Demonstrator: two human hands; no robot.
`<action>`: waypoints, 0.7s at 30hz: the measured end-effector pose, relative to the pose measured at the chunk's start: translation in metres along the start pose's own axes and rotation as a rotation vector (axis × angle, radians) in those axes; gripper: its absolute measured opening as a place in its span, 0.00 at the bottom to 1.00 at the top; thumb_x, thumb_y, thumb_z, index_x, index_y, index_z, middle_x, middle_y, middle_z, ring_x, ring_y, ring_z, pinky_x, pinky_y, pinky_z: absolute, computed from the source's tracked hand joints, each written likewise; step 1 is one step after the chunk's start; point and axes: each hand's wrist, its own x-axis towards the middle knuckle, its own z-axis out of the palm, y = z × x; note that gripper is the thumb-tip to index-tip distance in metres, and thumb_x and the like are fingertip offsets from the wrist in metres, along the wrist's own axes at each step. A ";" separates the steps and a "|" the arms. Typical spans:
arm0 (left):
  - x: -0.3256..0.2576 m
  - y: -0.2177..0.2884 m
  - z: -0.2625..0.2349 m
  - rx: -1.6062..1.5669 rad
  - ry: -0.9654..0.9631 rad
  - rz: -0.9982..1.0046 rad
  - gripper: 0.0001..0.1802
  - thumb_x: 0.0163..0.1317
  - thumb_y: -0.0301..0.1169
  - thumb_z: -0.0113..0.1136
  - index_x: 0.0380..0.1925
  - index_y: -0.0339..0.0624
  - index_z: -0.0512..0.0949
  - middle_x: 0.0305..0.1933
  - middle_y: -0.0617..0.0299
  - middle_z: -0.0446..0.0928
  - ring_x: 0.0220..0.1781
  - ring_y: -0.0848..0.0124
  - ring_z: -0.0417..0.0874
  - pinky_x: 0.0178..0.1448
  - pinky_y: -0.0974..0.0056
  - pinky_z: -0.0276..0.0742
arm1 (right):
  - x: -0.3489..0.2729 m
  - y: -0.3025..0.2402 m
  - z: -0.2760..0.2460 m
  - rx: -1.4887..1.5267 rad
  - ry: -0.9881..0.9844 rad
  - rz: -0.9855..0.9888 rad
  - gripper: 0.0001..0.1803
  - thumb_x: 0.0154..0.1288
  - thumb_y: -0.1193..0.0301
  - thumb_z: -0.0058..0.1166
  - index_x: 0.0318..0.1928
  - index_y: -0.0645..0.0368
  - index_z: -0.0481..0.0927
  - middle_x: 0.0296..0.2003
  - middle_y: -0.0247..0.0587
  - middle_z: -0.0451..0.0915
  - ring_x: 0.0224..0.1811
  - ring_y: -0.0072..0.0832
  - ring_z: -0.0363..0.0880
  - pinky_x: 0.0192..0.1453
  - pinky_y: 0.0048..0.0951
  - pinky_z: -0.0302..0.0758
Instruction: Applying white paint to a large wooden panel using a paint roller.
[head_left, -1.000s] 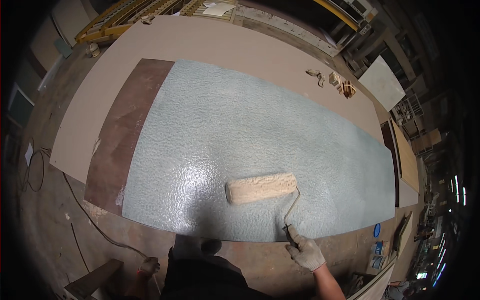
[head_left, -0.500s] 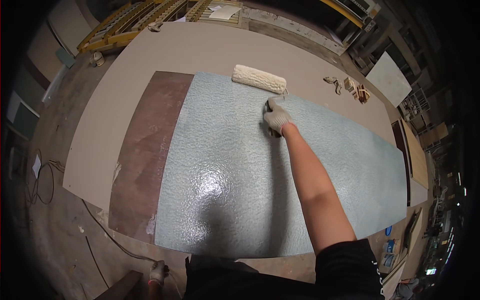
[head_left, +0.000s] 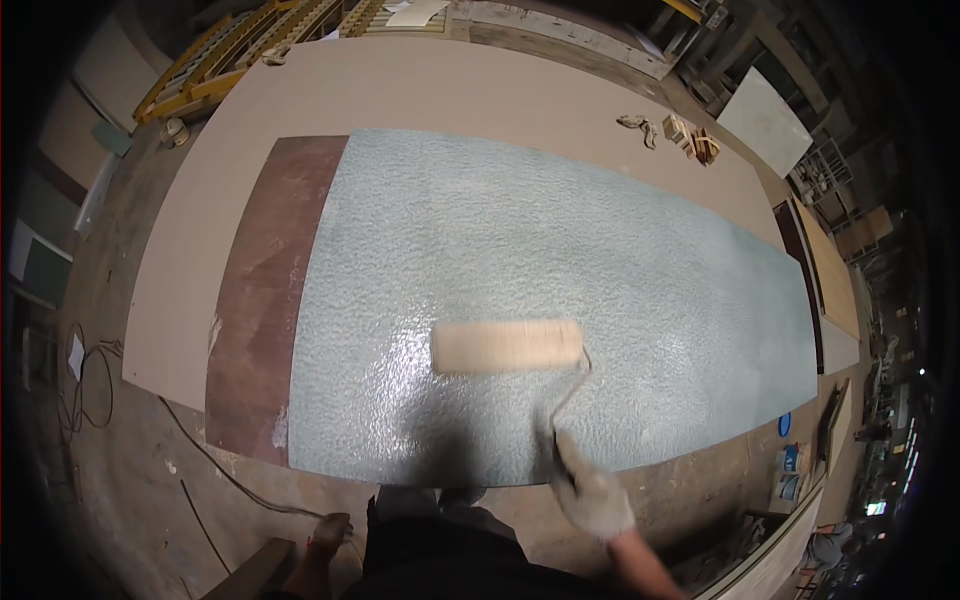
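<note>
1. Fingers of the gloved right hand (head_left: 597, 497) were curled tight around the dark handle of a paint roller (head_left: 508, 346), gripping it near the lower edge of the view.
2. From that handle a thin wire frame rose up and hooked into the right end of the cream roller sleeve.
3. That sleeve lay flat and crosswise on the wet, pale blue-grey coated area (head_left: 560, 270), in its near half and slightly right of the middle.
4. Motion blur softened the hand and the roller, so finer detail of the grip could not be told.
5. Left hand: not visible anywhere, so its fingers could not be told.
6. Coating covered most of a long brown panel (head_left: 262, 300), leaving a bare reddish-brown strip along the left end.
7. Under the panel lay a larger tan board (head_left: 450, 90), showing along the far side and the left.
8. Small wooden blocks and a crumpled rag (head_left: 670, 130) sat on the tan board near its far right corner, well apart from the roller.
9. A dark cable (head_left: 200, 460) trailed over the dusty floor at lower left, and yellow wooden pallets (head_left: 210, 70) stood beyond the board at upper left.
</note>
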 end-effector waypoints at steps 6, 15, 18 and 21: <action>0.012 0.017 -0.009 0.019 -0.039 0.093 0.15 0.72 0.40 0.60 0.51 0.43 0.80 0.34 0.59 0.82 0.33 0.67 0.83 0.34 0.65 0.79 | 0.064 -0.038 0.009 0.102 0.086 0.156 0.37 0.69 0.61 0.56 0.76 0.56 0.63 0.51 0.68 0.82 0.54 0.60 0.82 0.60 0.50 0.77; 0.018 0.063 -0.045 -0.279 0.111 0.150 0.13 0.70 0.42 0.64 0.45 0.46 0.78 0.29 0.61 0.80 0.25 0.68 0.82 0.26 0.66 0.74 | 0.386 -0.030 -0.081 -0.064 0.404 -0.011 0.36 0.65 0.66 0.45 0.76 0.43 0.64 0.60 0.67 0.78 0.63 0.58 0.79 0.71 0.48 0.71; 0.003 0.060 -0.047 -0.290 0.217 0.205 0.13 0.70 0.42 0.63 0.46 0.47 0.78 0.29 0.62 0.80 0.26 0.68 0.82 0.27 0.65 0.75 | 0.387 -0.073 -0.116 0.143 0.112 0.212 0.36 0.65 0.66 0.46 0.75 0.43 0.65 0.56 0.66 0.81 0.58 0.56 0.82 0.66 0.47 0.75; -0.011 0.045 -0.044 -0.285 0.270 0.188 0.14 0.71 0.42 0.62 0.47 0.47 0.79 0.30 0.62 0.81 0.28 0.68 0.83 0.29 0.63 0.78 | 0.340 -0.073 -0.118 0.090 0.036 0.161 0.38 0.65 0.66 0.46 0.77 0.44 0.61 0.55 0.65 0.82 0.55 0.56 0.84 0.63 0.47 0.76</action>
